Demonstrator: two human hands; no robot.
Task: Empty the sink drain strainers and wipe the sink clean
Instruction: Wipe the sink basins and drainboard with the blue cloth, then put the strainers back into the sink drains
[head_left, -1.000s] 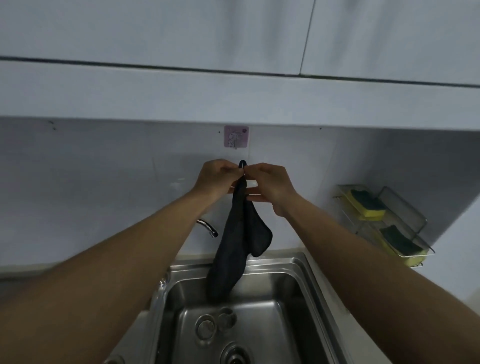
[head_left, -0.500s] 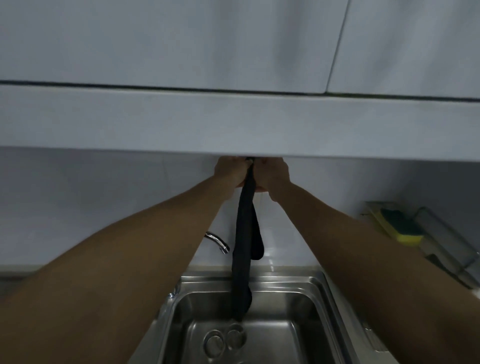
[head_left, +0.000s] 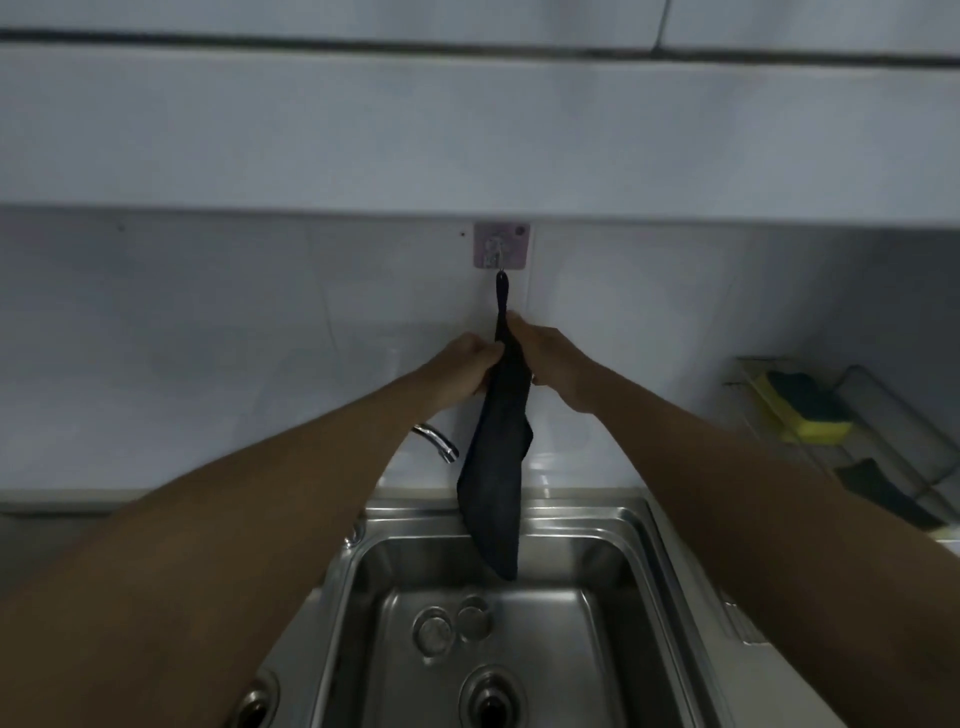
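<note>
Head view, looking at wall above sink. Dark cloth (head_left: 493, 493) hangs by its loop from an adhesive wall hook (head_left: 501, 253) just under the upper cabinet (head_left: 467, 130); the cloth's lower end dangles over the back of the sink basin, and contact with the steel can't be told. Left hand (head_left: 465, 371) has its fingers curled round the cloth's upper part from the left. Right hand (head_left: 550, 364) grips the same part from the right, thumb up along the cloth's neck. Both hands are just below the hook, not touching it. Stainless sink (head_left: 597, 512) is below, with two round drain strainers (head_left: 434, 631) lying side by side on the basin floor, touching or nearly so, behind the open drain hole (head_left: 491, 699). Faucet spout (head_left: 439, 441) shows between left forearm and cloth. Wire rack (head_left: 883, 395) on the wall at right holds a yellow-green sponge (head_left: 802, 405); a second, darker sponge (head_left: 878, 488) sits lower.
</note>
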